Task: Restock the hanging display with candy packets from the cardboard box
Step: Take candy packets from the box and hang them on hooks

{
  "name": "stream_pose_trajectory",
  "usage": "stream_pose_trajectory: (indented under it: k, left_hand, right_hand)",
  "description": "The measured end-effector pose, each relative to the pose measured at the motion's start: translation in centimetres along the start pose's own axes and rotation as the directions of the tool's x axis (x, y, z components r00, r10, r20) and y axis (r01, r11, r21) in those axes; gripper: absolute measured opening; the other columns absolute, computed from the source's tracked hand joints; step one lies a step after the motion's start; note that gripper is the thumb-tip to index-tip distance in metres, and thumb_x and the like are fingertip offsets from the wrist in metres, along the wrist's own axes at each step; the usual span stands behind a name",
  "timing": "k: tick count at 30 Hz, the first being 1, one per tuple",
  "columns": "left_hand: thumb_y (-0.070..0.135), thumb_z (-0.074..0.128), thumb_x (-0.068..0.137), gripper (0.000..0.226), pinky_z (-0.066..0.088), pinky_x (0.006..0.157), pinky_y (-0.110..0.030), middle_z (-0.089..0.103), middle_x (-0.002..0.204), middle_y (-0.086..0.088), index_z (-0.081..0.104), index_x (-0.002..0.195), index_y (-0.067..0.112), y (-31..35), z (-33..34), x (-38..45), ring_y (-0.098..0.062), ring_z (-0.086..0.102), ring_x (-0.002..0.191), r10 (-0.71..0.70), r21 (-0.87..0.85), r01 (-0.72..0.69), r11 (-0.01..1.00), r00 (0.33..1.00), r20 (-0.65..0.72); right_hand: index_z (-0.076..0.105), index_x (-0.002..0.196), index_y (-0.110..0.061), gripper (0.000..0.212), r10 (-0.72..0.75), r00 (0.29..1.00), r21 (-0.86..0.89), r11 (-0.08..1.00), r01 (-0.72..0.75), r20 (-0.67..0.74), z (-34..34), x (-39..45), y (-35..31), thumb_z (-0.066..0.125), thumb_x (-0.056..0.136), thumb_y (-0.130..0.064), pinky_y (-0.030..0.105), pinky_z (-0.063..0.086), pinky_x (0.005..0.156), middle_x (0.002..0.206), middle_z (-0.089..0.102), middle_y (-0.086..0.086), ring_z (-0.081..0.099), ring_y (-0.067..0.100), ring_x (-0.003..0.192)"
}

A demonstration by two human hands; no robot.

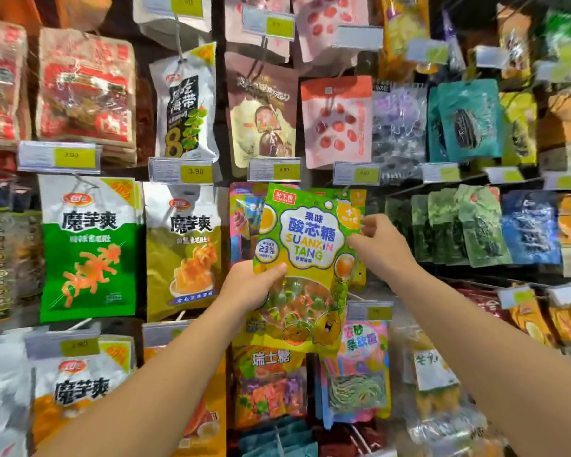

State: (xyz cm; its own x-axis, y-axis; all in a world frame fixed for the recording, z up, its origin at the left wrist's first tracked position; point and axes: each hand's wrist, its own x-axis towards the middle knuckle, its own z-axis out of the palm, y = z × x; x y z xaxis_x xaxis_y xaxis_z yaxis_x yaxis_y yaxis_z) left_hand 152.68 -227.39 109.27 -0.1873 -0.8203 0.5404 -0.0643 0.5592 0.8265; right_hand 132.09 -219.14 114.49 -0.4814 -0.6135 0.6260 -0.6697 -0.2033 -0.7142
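A green and yellow candy packet [305, 258] marked "SUANXIN TANG" is held up against the hanging display, its top just under a price tag [274, 169]. My left hand [251, 285] grips its lower left edge, thumb across the front. My right hand [378, 240] pinches its upper right edge. Behind it hangs at least one more packet of the same kind [355, 196], partly hidden. The cardboard box is out of view.
Snack packets fill the hooks all around: green and olive konjac bags [88, 249] at left, pink fruit packets [337, 122] above, dark seaweed packs [475, 225] at right, colourful candy bags [360, 367] below. Yellow price tags stick out on the hook ends.
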Motion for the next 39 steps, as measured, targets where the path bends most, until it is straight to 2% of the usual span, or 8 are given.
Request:
stream_pose_trajectory:
  k: [6, 10, 13, 16, 20, 25, 33, 39]
  left_hand:
    - [0.033, 0.074, 0.083, 0.022, 0.044, 0.062, -0.024, 0.068, 0.069, 0.010, 0.070, 0.066, 0.021, -0.5, 4.2, 2.2, -0.010, 0.060, 0.068, -0.024, 0.119, 0.025, 0.993, 1.000, -0.012]
    - [0.051, 0.073, 0.066, 0.031, 0.050, 0.075, -0.032, 0.072, 0.073, 0.004, 0.073, 0.069, 0.020, -0.9, 6.7, 3.7, -0.016, 0.063, 0.072, -0.051, 0.161, 0.055, 0.985, 0.998, -0.030]
    - [0.041, 0.076, 0.078, 0.022, 0.046, 0.069, -0.028, 0.072, 0.074, 0.006, 0.073, 0.073, 0.019, -0.9, 7.7, 4.5, -0.014, 0.063, 0.070, -0.078, 0.146, 0.089, 0.985, 0.994, -0.081]
    - [0.035, 0.075, 0.081, 0.020, 0.045, 0.066, -0.026, 0.071, 0.068, 0.007, 0.072, 0.070, 0.018, -0.5, 8.9, 4.8, -0.013, 0.062, 0.065, -0.049, 0.128, 0.064, 0.990, 0.992, -0.115]
    - [0.034, 0.077, 0.080, 0.015, 0.050, 0.077, -0.031, 0.075, 0.081, 0.004, 0.075, 0.076, 0.020, -0.3, 10.2, 5.5, -0.017, 0.068, 0.079, -0.012, 0.104, 0.032, 0.994, 0.983, -0.182]
    - [0.046, 0.076, 0.071, 0.022, 0.051, 0.090, -0.038, 0.076, 0.095, 0.004, 0.075, 0.080, 0.026, 1.0, 11.8, 6.3, -0.020, 0.069, 0.095, 0.065, 0.114, -0.040, 0.993, 0.971, -0.231]
    - [0.036, 0.074, 0.081, 0.019, 0.051, 0.086, -0.038, 0.075, 0.089, 0.002, 0.076, 0.085, 0.018, 1.9, 13.7, 7.6, -0.023, 0.068, 0.090, -0.008, 0.051, 0.025, 0.998, 0.947, -0.321]
    - [0.036, 0.071, 0.085, 0.023, 0.048, 0.080, -0.036, 0.074, 0.092, -0.003, 0.075, 0.088, 0.014, 2.4, 14.7, 7.5, -0.025, 0.066, 0.092, -0.051, 0.036, 0.064, 0.997, 0.952, -0.301]
  right_hand:
    - [0.045, 0.139, -0.012, 0.058, -0.118, 0.992, 0.063, 0.991, 0.121, -0.049, -1.9, 5.7, 1.2, 0.067, 0.086, -0.021, 0.028, 0.037, 0.091, 0.131, 0.054, 0.007, 0.052, 0.025, 0.120]
    - [0.040, 0.140, -0.015, 0.066, -0.166, 0.986, 0.176, 0.970, 0.167, -0.021, -2.1, 9.3, 1.7, 0.069, 0.081, -0.020, 0.028, 0.040, 0.092, 0.128, 0.053, 0.002, 0.052, 0.020, 0.110]
    - [0.025, 0.147, -0.018, 0.080, -0.179, 0.981, 0.220, 0.963, 0.158, 0.078, -2.5, 11.2, 2.0, 0.068, 0.081, -0.026, 0.029, 0.039, 0.090, 0.125, 0.051, -0.001, 0.052, 0.022, 0.110]
    - [0.032, 0.137, -0.026, 0.077, -0.229, 0.972, 0.293, 0.934, 0.202, 0.057, -2.9, 12.4, 2.1, 0.069, 0.069, -0.035, 0.041, 0.049, 0.095, 0.112, 0.062, -0.005, 0.062, 0.022, 0.102]
    - [0.041, 0.132, -0.020, 0.065, -0.293, 0.956, 0.449, 0.851, 0.273, -0.027, -3.7, 13.7, 1.8, 0.066, 0.071, -0.022, 0.043, 0.057, 0.079, 0.090, 0.063, -0.007, 0.063, 0.017, 0.073]
    - [0.040, 0.131, -0.022, 0.070, -0.385, 0.922, 0.485, 0.799, 0.356, -0.042, -5.1, 15.0, 0.9, 0.064, 0.066, -0.019, 0.051, 0.057, 0.081, 0.101, 0.064, -0.006, 0.065, 0.017, 0.082]
    - [0.043, 0.135, -0.018, 0.067, -0.448, 0.893, 0.478, 0.794, 0.375, 0.045, -6.2, 16.7, 1.2, 0.064, 0.071, -0.017, 0.038, 0.056, 0.076, 0.116, 0.060, 0.002, 0.063, 0.023, 0.090]
    - [0.043, 0.137, -0.016, 0.059, -0.456, 0.887, 0.520, 0.775, 0.359, 0.068, -6.0, 17.6, 1.4, 0.063, 0.083, -0.004, 0.019, 0.047, 0.050, 0.116, 0.057, 0.001, 0.057, 0.017, 0.074]
